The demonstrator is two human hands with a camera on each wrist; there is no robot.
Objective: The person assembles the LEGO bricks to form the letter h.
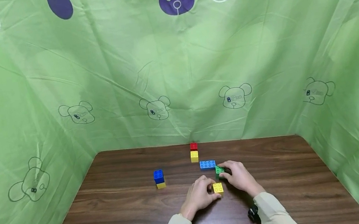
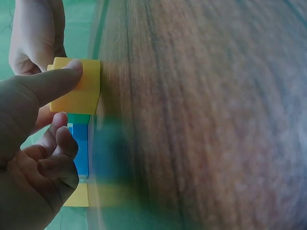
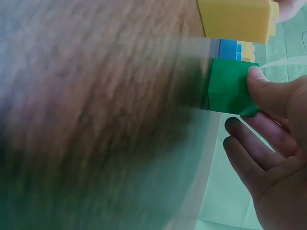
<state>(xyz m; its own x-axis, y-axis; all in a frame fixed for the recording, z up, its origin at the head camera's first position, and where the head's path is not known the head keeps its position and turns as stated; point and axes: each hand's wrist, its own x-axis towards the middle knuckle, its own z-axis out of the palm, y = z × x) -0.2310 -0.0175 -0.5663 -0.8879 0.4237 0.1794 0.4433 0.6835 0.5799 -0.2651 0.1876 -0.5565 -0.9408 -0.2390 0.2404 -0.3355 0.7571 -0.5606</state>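
Note:
My left hand [image 1: 198,195] grips a square yellow toy brick [image 1: 218,188], its thumb laid along the side in the left wrist view. Just beyond that, a green brick [image 1: 219,171] sits between the thumb and fingers of my right hand [image 1: 240,176]; the right wrist view has the thumb [image 3: 257,74] on the brick's upper edge. Behind the green brick, and close to its left corner, lies a long light-blue brick [image 1: 207,164] with studs up. The yellow brick is nearer to me than the green one.
Farther back are a yellow brick [image 1: 194,157] and a red brick [image 1: 193,147], one behind the other. To the left stands a dark-blue brick [image 1: 158,175] on top of a yellow brick [image 1: 161,185]. Green printed cloth [image 1: 186,62] surrounds the brown wooden table [image 1: 117,211].

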